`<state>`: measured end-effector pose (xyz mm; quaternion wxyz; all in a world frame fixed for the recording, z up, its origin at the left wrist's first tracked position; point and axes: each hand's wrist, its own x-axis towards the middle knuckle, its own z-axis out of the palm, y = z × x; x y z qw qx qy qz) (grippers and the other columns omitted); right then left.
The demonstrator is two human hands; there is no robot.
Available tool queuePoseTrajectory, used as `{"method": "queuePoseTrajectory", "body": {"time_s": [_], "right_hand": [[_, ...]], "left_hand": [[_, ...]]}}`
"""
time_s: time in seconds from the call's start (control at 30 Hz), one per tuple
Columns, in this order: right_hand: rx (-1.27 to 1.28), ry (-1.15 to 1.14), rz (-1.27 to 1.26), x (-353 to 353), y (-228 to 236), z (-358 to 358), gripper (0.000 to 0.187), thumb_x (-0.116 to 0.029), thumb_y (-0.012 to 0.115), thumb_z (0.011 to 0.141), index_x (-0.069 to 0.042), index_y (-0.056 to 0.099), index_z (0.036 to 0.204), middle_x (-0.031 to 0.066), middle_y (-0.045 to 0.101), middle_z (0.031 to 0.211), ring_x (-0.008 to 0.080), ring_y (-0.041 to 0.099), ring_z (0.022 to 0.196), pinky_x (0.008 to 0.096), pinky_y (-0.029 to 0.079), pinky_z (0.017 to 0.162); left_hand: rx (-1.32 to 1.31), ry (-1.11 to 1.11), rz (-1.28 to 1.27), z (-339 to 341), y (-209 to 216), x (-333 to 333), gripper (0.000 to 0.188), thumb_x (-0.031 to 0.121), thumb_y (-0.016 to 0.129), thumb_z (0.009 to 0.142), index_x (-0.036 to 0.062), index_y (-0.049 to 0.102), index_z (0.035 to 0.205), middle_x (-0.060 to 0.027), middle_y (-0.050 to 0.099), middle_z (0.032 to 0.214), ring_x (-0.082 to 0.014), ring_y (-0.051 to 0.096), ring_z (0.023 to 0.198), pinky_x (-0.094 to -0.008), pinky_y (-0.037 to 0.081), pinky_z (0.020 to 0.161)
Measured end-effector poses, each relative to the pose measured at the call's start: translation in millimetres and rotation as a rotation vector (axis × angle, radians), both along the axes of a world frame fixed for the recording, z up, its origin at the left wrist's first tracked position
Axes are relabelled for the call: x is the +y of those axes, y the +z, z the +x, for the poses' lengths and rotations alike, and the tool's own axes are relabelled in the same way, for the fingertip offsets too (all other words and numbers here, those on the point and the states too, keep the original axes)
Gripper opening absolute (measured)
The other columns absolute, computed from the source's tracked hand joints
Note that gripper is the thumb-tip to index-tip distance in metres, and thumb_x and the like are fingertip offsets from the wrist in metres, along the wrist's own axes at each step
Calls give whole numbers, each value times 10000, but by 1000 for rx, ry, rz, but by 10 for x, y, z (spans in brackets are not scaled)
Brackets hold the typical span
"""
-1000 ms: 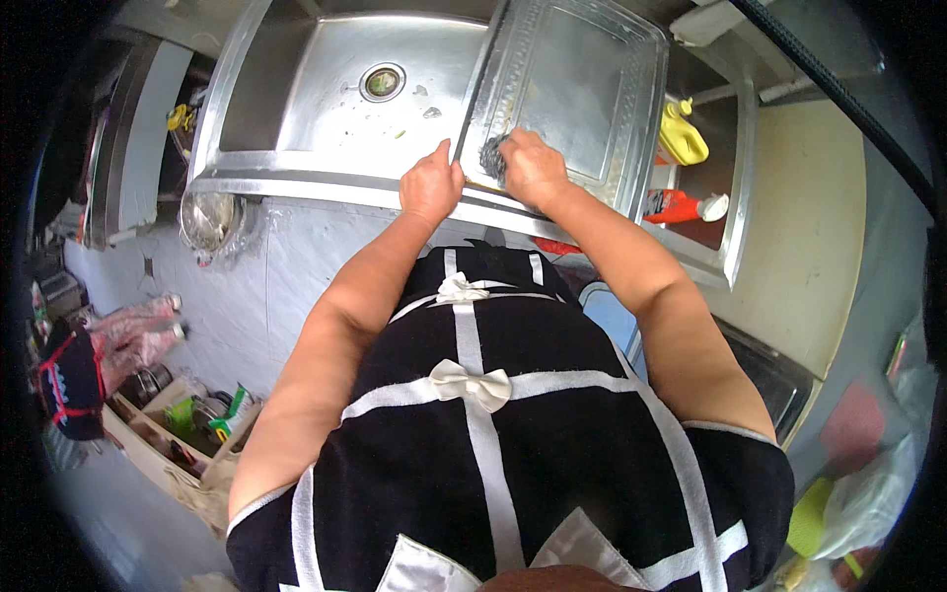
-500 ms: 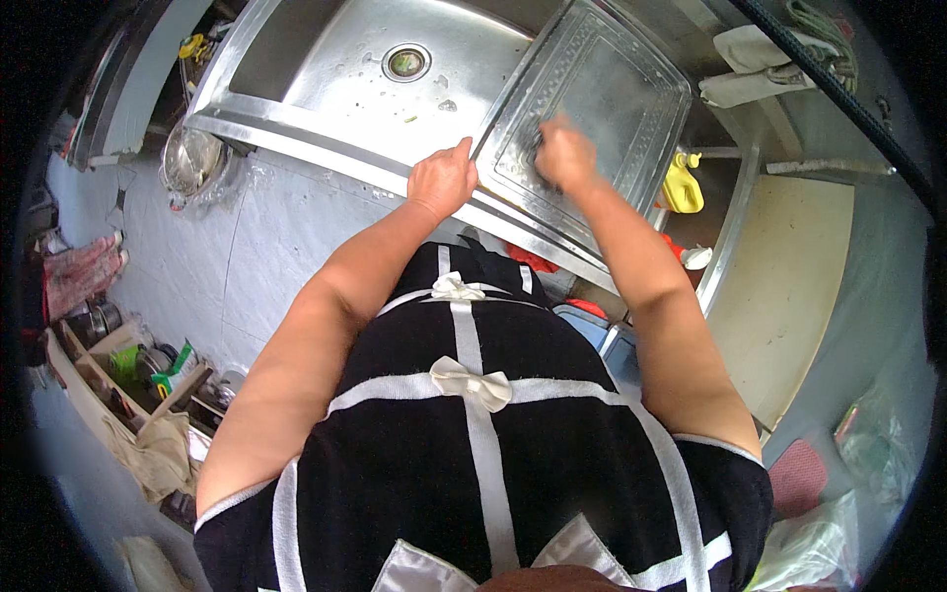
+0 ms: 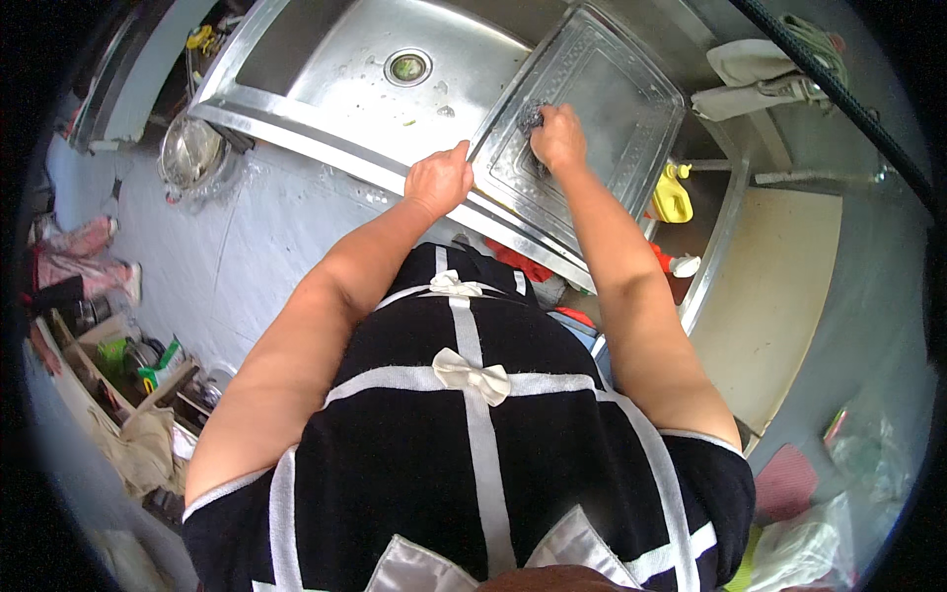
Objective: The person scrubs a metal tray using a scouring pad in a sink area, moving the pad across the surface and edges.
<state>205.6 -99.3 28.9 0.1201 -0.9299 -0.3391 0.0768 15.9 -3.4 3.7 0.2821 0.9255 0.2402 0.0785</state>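
A rectangular metal tray (image 3: 626, 94) with a patterned border rests slanted over the right part of the stainless steel sink (image 3: 335, 64). At its near left corner, my left hand (image 3: 439, 180) is closed on the tray's edge. My right hand (image 3: 560, 141) is closed on a dark steel wool scrubber (image 3: 534, 117), pressed against the tray's left side. To the left of the tray, the sink's drain (image 3: 407, 67) shows, with water drops and small scraps around it.
Right of the tray stand a yellow bottle (image 3: 673, 194) and a red bottle with a white top (image 3: 683, 265). A pale board (image 3: 774, 286) lies farther right. At left are a metal strainer (image 3: 190, 153), a box of kitchenware (image 3: 128, 380) and another person in pink (image 3: 91, 271).
My right hand has shifted slightly up and left on the tray, and the scrubber now shows clearly. My left hand keeps its hold. The person at far left has moved, and a hand shows there.
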Motion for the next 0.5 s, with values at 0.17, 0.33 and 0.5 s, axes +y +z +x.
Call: {"method": "queuePoseTrajectory", "body": {"time_s": [0.17, 0.33, 0.5], "right_hand": [[133, -267, 277, -226, -93, 177, 454, -215, 700, 728, -71, 617, 1150, 159, 583, 1155, 302, 547, 1097, 377, 448, 926], [312, -669, 700, -1057, 36, -28, 637, -206, 780, 672, 52, 542, 1203, 191, 581, 1193, 267, 563, 1091, 347, 418, 948], [553, -917, 1082, -1959, -152, -10, 638, -107, 790, 654, 114, 509, 1182, 185, 590, 1126, 220, 596, 968, 313, 470, 833]], "left_hand": [[0, 12, 20, 41, -11, -8, 389, 241, 557, 829, 66, 545, 1177, -188, 647, 811, -348, 637, 748, -455, 506, 700], [28, 43, 12, 19, -5, -39, 378, 215, 563, 815, 59, 546, 1160, -178, 654, 833, -330, 641, 787, -454, 505, 719], [52, 45, 40, 50, -72, -56, 406, 251, 556, 825, 79, 548, 1193, -184, 660, 837, -334, 646, 784, -446, 506, 726]]}}
